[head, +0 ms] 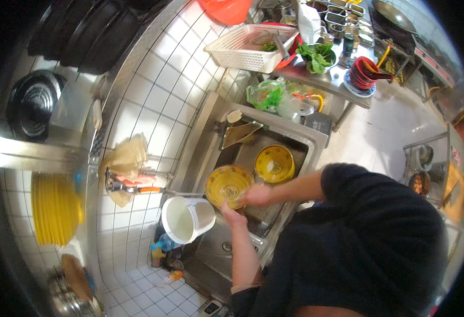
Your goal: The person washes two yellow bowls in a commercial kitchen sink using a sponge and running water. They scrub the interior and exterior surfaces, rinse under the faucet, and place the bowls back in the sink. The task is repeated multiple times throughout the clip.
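Note:
A yellow patterned bowl [226, 184] is tilted over the sink basin [269, 214], its inside facing up towards me. My left hand [234, 216] grips its lower rim, with the thumb lying over the edge. At the right part of the same rim is my right hand [257, 195], its fingers curled against the bowl and blurred. A second yellow bowl [274, 164] rests in the basin just beyond, with a pale patch inside. A green-edged strainer or mesh scoop [242, 134] leans in the basin's far corner.
Left of the bowl stands a white plastic bucket [188, 220]. Cloths [127, 154] and an orange-handled tool [149, 190] hang on the tiled wall. Yellow plates [56, 210] fill a shelf. Beyond the sink are a white basket [244, 47], leafy greens [315, 58] and stacked red bowls [362, 75].

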Tool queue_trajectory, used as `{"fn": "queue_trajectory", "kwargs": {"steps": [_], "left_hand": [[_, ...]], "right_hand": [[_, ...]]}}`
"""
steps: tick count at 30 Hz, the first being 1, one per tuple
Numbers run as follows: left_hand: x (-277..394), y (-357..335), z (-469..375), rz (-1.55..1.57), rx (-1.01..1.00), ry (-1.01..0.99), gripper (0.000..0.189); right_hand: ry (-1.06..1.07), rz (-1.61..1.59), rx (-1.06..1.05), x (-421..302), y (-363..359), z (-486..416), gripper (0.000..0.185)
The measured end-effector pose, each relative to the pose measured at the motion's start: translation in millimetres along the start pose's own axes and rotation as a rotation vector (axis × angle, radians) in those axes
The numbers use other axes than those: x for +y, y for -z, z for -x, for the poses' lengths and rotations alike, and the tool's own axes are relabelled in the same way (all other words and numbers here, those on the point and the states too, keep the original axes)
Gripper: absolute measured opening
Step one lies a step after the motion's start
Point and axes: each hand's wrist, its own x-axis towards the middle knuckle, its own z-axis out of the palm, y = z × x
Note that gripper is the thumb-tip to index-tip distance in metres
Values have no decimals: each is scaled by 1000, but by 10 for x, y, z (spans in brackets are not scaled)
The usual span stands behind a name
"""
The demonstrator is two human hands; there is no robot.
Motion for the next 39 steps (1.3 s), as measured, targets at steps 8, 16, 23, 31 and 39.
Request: {"fn": "queue_trajectory", "kwargs": {"steps": [8, 16, 23, 31, 39], "left_hand": [[231, 25, 26, -330, -220, 320, 59], [100, 465, -3, -1128, -515, -364, 48], [-18, -32, 318, -361, -503, -214, 34], [33, -156, 529, -163, -573, -225, 29], [230, -141, 380, 776, -429, -144, 38]], "right_hand": [[512, 283, 347, 471, -199, 8, 35], [529, 154, -205, 469, 600, -530, 37], [258, -150, 265, 47, 1180, -428, 35], [-135, -226, 503, -225, 881, -311, 42], [60, -944, 744, 45, 438, -160, 47]]}}
